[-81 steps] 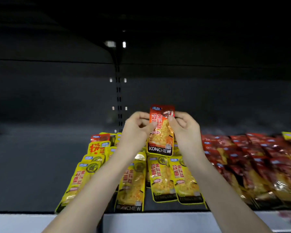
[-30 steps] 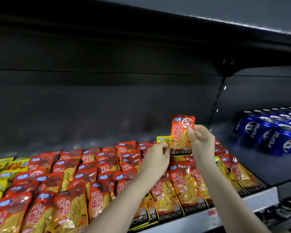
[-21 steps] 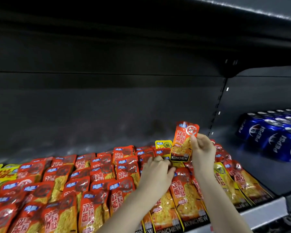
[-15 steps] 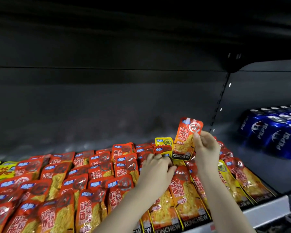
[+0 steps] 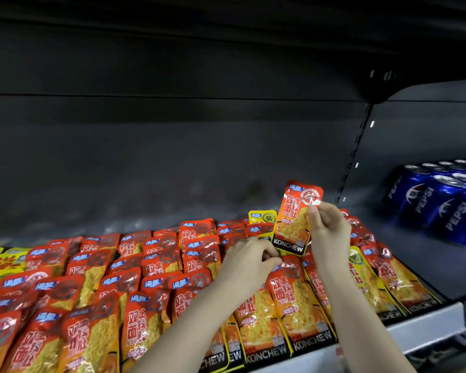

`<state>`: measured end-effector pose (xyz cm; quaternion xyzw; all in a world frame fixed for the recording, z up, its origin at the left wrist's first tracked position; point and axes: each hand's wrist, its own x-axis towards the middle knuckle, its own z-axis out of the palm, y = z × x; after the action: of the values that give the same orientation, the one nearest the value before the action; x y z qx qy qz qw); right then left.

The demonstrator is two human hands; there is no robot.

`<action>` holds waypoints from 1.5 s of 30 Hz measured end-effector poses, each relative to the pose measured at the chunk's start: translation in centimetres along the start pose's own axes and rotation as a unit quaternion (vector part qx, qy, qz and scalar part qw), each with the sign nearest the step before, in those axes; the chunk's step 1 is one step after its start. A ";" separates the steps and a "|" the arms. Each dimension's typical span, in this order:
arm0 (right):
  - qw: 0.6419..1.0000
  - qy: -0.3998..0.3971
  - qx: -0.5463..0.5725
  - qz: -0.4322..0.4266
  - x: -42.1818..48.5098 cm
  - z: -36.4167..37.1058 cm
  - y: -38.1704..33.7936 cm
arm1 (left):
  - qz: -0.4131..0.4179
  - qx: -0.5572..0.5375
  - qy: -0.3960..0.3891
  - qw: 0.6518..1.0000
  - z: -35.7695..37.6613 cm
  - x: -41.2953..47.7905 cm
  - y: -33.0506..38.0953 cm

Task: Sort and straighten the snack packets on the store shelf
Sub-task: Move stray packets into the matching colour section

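Right hand (image 5: 327, 232) pinches 1 red packet (image 5: 296, 219) upright above the shelf (image 5: 425, 327). Left hand (image 5: 249, 262), below-left of it, rests with curled fingers on the lying packets (image 5: 151, 265); whether it grips 1 cannot be told.

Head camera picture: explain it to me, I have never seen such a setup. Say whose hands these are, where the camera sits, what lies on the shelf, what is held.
No machine here: a person works bare-handed, and the single camera sits on their head, looking forward and down. The right hand pinches one orange packet nearly upright above the shelf. The left hand rests, fingers curled, on the orange packets lying in rows; whether it grips one is unclear. A few yellow packets lie among them, and blue Pepsi cans stand at the right.
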<state>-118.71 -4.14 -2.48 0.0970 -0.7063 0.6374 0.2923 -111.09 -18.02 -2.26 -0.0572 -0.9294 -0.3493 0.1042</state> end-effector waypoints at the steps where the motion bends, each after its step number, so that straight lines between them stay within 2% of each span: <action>1: 1.000 0.009 0.002 0.003 0.0 0.0 0.1 | 0.004 -0.011 0.006 1.000 0.0 0.0 0.0; 12: 0.999 0.032 -0.011 0.001 -0.2 0.0 0.2 | 0.008 -0.038 -0.026 0.999 -0.3 -0.1 -0.1; 31: 1.000 0.022 -0.008 0.017 -0.3 0.0 -0.1 | -0.046 -0.118 -0.062 0.990 -1.0 0.7 0.0; 39: 0.997 0.076 0.032 -0.002 -0.4 -0.2 -0.9 | -0.027 -0.117 -0.026 0.992 -1.0 0.8 -0.1; 45: 0.993 0.111 0.039 0.004 -0.2 -0.6 -0.8 | -0.002 -0.110 -0.028 0.994 -0.7 0.6 -0.1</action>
<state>-117.99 -3.78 -1.88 0.0340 -0.6441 0.6728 0.3623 -111.60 -18.52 -1.63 -0.0763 -0.8882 -0.4475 0.0709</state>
